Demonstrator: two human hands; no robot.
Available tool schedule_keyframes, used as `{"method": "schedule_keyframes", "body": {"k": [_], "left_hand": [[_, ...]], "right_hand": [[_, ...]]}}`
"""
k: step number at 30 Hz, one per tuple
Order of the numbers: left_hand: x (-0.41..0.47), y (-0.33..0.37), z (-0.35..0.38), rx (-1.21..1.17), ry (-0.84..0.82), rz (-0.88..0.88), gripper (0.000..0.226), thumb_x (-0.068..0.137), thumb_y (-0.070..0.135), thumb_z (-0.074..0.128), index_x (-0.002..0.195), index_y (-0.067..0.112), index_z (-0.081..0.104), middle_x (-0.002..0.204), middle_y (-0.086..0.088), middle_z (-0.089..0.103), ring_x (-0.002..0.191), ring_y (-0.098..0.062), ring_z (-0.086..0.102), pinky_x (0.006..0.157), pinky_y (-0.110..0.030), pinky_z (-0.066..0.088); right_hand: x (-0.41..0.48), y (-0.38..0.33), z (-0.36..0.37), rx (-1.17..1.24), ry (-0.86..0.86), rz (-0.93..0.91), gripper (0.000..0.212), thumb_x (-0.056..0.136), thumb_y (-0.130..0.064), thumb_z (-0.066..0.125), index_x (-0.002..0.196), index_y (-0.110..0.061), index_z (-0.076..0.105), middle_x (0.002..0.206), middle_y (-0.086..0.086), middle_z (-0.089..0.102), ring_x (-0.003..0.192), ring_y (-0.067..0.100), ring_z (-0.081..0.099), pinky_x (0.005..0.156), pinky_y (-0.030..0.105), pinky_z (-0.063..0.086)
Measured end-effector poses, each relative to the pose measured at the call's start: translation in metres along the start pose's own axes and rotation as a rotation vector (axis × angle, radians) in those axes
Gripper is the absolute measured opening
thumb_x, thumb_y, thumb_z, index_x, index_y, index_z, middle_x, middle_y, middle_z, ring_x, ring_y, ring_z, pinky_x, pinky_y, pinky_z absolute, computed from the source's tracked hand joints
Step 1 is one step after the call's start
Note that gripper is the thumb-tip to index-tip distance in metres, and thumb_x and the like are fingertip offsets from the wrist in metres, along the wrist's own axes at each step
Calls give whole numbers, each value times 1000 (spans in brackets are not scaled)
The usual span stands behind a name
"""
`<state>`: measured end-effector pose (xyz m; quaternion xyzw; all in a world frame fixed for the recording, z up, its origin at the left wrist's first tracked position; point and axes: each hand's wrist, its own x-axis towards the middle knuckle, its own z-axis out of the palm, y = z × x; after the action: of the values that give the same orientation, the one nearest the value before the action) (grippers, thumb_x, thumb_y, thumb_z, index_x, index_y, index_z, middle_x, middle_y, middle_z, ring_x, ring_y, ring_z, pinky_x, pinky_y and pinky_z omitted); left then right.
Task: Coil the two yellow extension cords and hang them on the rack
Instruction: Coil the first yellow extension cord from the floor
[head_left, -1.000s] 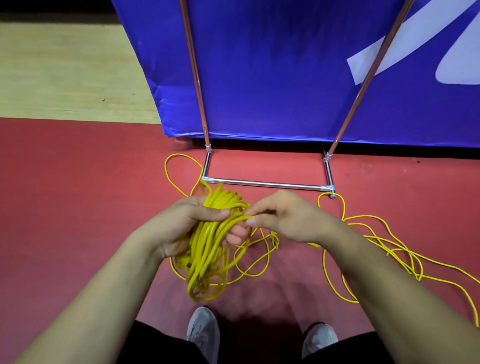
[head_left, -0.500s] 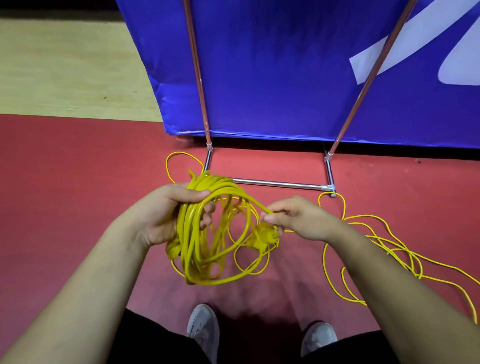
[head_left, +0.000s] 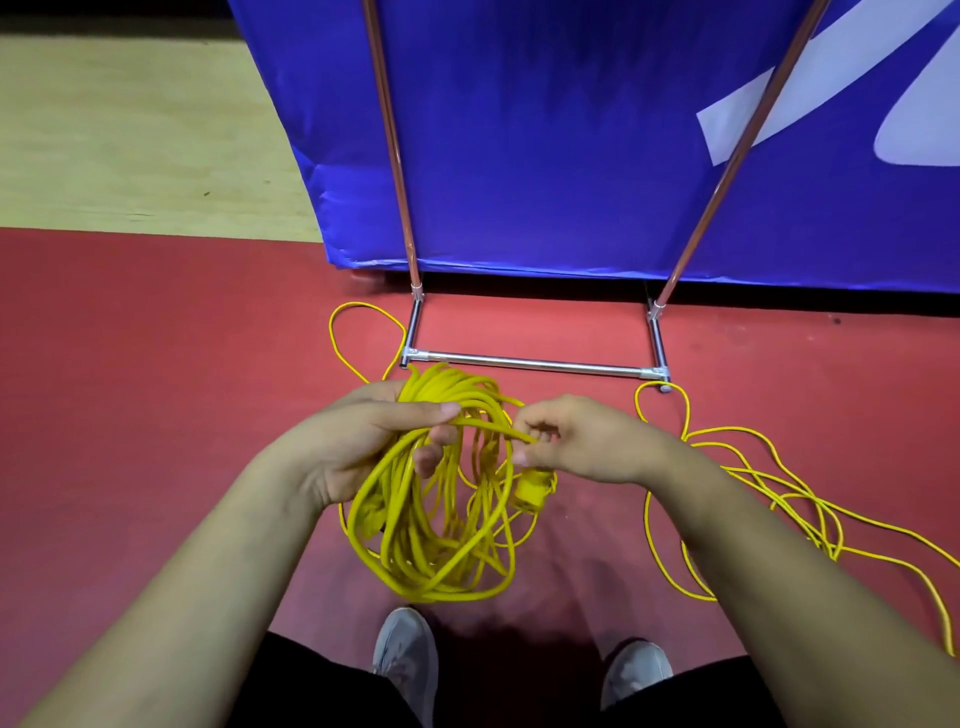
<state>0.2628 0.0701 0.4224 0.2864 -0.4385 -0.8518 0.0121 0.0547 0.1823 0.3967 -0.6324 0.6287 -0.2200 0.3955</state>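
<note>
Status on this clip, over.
Left hand grips coiled cord. Right hand pinches its loose strand. Second cord uncoiled on floor, right of rack.

The right hand (head_left: 576, 441) has drawn apart from the left hand (head_left: 358, 441) and now pinches one strand of the coiled yellow extension cord (head_left: 441, 587), whose yellow plug (head_left: 532, 491) hangs beneath it.

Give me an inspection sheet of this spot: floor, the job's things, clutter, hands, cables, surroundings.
Surface: red floor, with a pale wooden strip beyond it.
Job's things: coiled yellow cord held up; loose yellow cord sprawled on the floor at right; rack ahead, nothing on its visible part.
Clutter: nothing seen.
Hands: left hand grips the coil's top; right hand pinches a strand, with the yellow plug just below it.
Cables: none beyond the two cords.
Surroundings: blue banner behind the rack; grey shoes below.
</note>
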Motion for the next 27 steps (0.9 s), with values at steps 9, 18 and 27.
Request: {"method": "schedule_keyframes", "body": {"k": [9, 18, 27], "left_hand": [[-7, 2, -5, 229, 35, 76, 21, 59, 19, 84, 71, 18, 68, 56, 0, 54, 43, -10, 46, 44, -21, 42], [0, -8, 8, 554, 90, 24, 18, 77, 4, 73, 70, 14, 60, 49, -12, 51, 36, -14, 45, 37, -18, 38], [3, -11, 16, 763, 105, 102, 21, 83, -1, 61, 71, 10, 49, 47, -4, 45, 38, -13, 40, 40, -19, 33]], "right_hand": [[-4, 22, -13, -73, 68, 138, 25, 91, -21, 64, 67, -22, 57, 61, -3, 42, 55, 8, 35, 54, 26, 32], [-6, 0, -7, -119, -18, 0, 14, 92, -15, 63, 94, -5, 73, 89, 20, 66, 81, 28, 57, 73, 32, 43], [2, 2, -1, -386, 258, 124, 18, 86, -31, 61, 70, -35, 54, 65, -9, 55, 75, 22, 56, 74, 35, 51]]}}
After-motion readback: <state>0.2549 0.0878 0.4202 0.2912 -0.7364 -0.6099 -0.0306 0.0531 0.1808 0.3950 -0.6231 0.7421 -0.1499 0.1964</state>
